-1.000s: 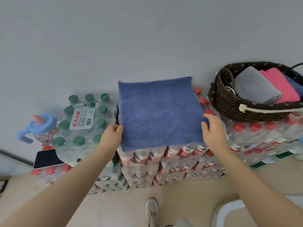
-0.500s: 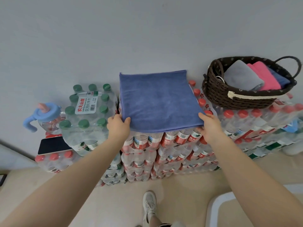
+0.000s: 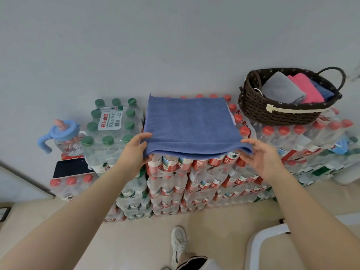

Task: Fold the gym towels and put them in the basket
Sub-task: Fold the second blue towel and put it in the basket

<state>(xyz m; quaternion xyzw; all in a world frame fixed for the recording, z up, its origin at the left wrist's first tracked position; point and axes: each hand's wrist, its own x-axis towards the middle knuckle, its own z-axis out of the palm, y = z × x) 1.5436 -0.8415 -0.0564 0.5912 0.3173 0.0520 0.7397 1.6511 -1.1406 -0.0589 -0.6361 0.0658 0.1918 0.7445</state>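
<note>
Beside blue towel (image 3: 190,123), green-capped water pack (image 3: 112,129) labelled 农夫山泉.

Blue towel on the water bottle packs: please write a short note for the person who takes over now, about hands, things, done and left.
Left hand pinches the near left corner of the blue towel; right hand holds the near right corner, lifted slightly.
The towel lies flat on the bottle packs, left of the woven basket.
Done: grey towel, pink towel and another blue one folded in the basket.
Left: fold this towel, put it in.

Soft even daylight, faint shadows, wide-angle bending at edges
</note>
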